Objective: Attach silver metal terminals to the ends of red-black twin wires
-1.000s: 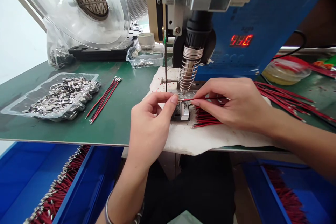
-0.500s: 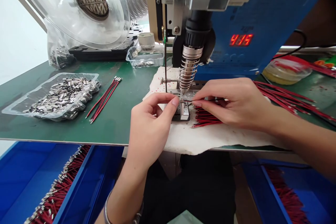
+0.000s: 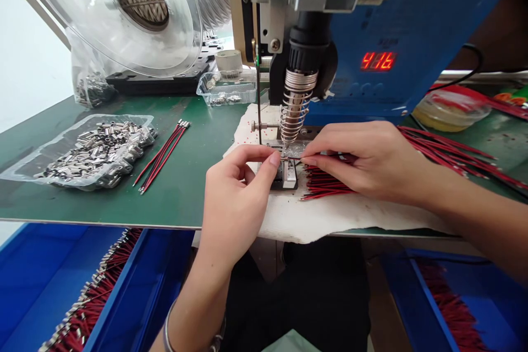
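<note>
My right hand pinches a thin red wire and holds its tip under the coil-wrapped soldering tip of the blue machine. My left hand is closed in a pinch at the left side of the small metal fixture; what it holds is too small to make out. Both hands meet over a white cloth. A pile of red wires lies under my right hand.
A clear tray of metal sleeves and a few finished red wires lie on the green bench at left. A clear spool stands behind. More red wires fan out right. Blue bins of wires sit below the bench edge.
My right hand has slid the wire slightly left, toward the fixture. The machine's red display changed its reading. My left hand has hardly moved.
</note>
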Demonstrator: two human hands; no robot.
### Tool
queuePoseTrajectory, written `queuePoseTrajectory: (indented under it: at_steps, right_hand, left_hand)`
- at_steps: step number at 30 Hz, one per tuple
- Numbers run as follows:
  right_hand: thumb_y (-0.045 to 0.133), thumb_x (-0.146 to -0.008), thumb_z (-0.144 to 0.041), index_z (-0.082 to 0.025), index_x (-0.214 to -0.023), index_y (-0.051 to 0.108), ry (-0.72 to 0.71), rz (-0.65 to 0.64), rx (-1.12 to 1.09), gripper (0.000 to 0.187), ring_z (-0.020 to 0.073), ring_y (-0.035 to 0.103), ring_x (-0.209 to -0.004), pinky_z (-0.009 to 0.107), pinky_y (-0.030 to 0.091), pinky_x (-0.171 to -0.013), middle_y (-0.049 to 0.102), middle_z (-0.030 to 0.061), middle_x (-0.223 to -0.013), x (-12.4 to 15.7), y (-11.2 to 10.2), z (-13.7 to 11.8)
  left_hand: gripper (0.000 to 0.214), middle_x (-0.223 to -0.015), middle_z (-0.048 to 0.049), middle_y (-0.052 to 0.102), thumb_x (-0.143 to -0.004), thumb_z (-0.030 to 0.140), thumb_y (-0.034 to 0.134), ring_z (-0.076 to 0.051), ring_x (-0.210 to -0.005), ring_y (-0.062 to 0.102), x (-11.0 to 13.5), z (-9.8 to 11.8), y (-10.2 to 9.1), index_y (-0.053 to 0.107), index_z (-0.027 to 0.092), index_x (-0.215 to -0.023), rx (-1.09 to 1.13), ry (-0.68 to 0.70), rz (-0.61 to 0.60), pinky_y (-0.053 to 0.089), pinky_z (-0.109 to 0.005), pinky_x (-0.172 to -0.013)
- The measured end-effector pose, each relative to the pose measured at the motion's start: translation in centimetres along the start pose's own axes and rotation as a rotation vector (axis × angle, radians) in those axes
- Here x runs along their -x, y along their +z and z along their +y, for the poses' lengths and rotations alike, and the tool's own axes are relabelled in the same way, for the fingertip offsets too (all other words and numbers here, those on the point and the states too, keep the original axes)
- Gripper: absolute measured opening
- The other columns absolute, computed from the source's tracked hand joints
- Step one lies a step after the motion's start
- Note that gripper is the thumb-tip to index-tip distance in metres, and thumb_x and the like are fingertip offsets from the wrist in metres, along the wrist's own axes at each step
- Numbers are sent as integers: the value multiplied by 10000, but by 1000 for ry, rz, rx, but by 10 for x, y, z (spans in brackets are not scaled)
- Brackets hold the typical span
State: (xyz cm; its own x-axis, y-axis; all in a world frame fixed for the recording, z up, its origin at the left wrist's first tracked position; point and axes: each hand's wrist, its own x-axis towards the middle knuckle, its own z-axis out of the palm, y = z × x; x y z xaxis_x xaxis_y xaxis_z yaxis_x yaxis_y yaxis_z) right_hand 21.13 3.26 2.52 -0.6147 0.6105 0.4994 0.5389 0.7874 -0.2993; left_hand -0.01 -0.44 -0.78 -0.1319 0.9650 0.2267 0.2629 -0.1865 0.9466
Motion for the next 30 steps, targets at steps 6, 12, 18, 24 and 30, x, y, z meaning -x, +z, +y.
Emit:
queuePoseTrajectory:
  at_steps: [6, 12, 18, 24, 30]
  right_hand:
    - [592, -980, -228, -281, -923, 758, -9, 2, 4, 184, 207, 696, -761, 347, 502, -678, 776, 24, -941, 1, 1, 1]
    - [602, -985, -195, -258, -935, 754, -34, 5, 10, 172, 192, 703, -779, 320, 504, -688, 771, 25, -939, 2, 1, 2]
    - [605, -996, -146, -187, -975, 745, -98, 10, 55, 148, 160, 701, -793, 273, 502, -711, 754, 37, -926, 4, 0, 5]
    - [608, -992, -117, -159, -980, 741, -117, 12, 64, 140, 150, 701, -806, 253, 502, -716, 748, 43, -925, 4, -2, 5]
    - [607, -996, -119, -146, -988, 752, -127, 12, 61, 148, 145, 682, -775, 255, 497, -715, 729, 43, -891, 2, -1, 5]
  left_hand:
    - [225, -702, 12, 612, -914, 416, 720, -85, -495, 384, -1, 8, 1, 700, 204, -842, 118, -55, -2, 305, -262, -468]
    - [269, -667, 19, 573, -927, 410, 702, -86, -507, 384, -1, 12, 0, 647, 192, -779, 136, -68, -17, 334, -257, -480]
    - [254, -633, 33, 518, -951, 363, 675, -73, -503, 353, -1, 8, 1, 644, 184, -773, 170, -56, -11, 334, -240, -496]
    - [232, -516, 64, 347, -959, 324, 651, -94, -471, 314, -1, 6, 2, 659, 195, -767, 165, -46, -8, 319, -253, -493]
    - [263, -517, 61, 337, -962, 333, 649, -94, -480, 321, 0, 5, 2, 649, 195, -738, 158, -37, -13, 330, -253, -507]
